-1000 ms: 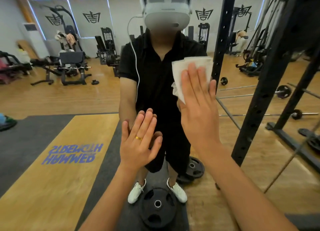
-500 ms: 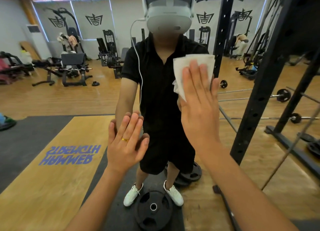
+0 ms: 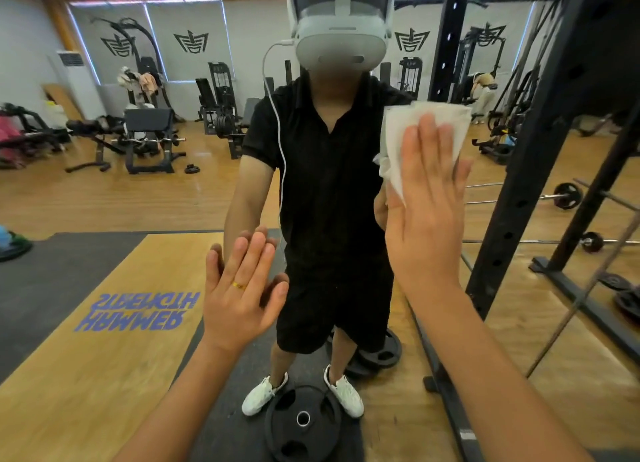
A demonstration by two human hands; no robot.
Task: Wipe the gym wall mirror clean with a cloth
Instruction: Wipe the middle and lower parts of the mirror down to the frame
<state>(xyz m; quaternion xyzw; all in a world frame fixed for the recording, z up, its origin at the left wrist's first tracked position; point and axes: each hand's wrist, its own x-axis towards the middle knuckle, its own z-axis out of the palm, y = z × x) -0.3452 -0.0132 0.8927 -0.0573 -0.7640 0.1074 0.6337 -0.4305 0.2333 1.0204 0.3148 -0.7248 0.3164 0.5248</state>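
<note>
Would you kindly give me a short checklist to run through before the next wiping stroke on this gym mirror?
1. Cloth under control: the right hand presses it flat with straight fingers. Ok.
2. Bracing: the left hand lies flat on the mirror, meeting its reflection. Ok.
3. Room to sweep rightwards: the black rack upright stands close beside the right hand. Not ok; probably safer to sweep leftwards or downwards.
4. Footing: a weight plate lies on the floor by the white shoes. Not ok; likely a trip risk.
5. Smears left on the glass: cannot tell.
</note>
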